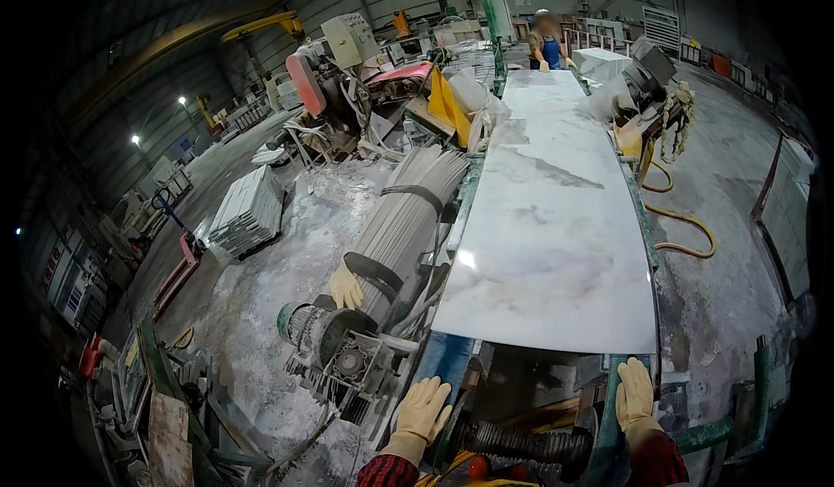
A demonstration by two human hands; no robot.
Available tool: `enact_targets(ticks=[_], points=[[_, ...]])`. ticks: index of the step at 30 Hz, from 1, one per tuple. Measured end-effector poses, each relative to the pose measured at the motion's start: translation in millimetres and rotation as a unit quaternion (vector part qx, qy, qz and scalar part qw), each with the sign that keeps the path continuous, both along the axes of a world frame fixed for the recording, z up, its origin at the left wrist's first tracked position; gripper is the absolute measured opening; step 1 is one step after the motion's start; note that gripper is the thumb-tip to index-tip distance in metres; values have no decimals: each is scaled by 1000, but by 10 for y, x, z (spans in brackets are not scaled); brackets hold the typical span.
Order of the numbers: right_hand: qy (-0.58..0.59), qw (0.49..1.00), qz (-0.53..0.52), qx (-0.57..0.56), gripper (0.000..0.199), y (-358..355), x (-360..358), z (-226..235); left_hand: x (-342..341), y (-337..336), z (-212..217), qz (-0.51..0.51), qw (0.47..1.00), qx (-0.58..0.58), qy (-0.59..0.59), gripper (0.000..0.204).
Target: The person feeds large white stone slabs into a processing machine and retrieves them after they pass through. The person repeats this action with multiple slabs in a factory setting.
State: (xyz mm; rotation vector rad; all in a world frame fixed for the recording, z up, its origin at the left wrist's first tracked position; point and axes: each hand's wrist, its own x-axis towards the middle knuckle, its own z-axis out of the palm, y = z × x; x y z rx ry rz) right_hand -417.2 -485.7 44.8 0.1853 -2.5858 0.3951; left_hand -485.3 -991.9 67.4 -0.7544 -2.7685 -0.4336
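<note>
A long white polished stone slab (556, 265) with grey veining lies flat, running away from me, its near edge just beyond my hands. My left hand (422, 413), in a cream work glove, rests with fingers spread by the left blue-green rail (445, 358) of the machine frame. On the right rail (608, 439) lies my right hand (636, 391), gloved alike, palm down and fingers stretched out. Neither hand holds anything, and both appear apart from the slab. Between the rails sits a dark ribbed roller (530, 442).
A person (547, 46) stands at the slab's far end, gloved hands near it. To the left are a motor (321, 335), a loose glove (346, 289) and a bundle of long grey strips (408, 209). A yellow hose (695, 235) curls across the floor at right.
</note>
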Motion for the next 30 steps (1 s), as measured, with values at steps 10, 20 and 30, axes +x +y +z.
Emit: enact_targets(ticks=[10,20,30], points=[[-19,1000,-15,-19,47,142,124,-346,39,27,109,-4,1000,3,-1,45],[23,1000,7,-2,36,-76,55,121,67,31,176,-16,1000,16,-6,46],[-10,1000,-2,-16,38,-103,88,159,90,-7,131,-11,1000,2,-13,46]])
